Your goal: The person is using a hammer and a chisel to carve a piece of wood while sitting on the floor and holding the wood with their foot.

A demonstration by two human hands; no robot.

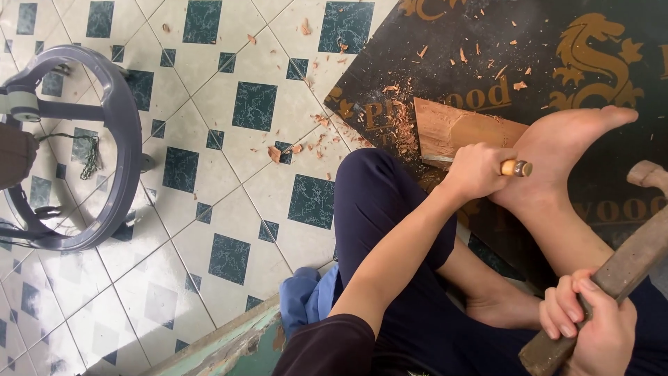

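The left hand [476,169], fingers wrapped tight, grips a chisel [518,168] whose tan handle end pokes out, set against a reddish, freshly cut wood block [456,132] lying on a dark board [501,42] under a bare foot [563,153], while the right hand [591,324] clenches a worn wooden mallet [612,278].

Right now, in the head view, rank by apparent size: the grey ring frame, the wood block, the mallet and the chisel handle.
1. Ring frame, largest.
2. Mallet and wood block: unsure; the mallet sits nearer the camera, the block is partly hidden by the foot.
3. Chisel handle, smallest showing; the left hand covers most.
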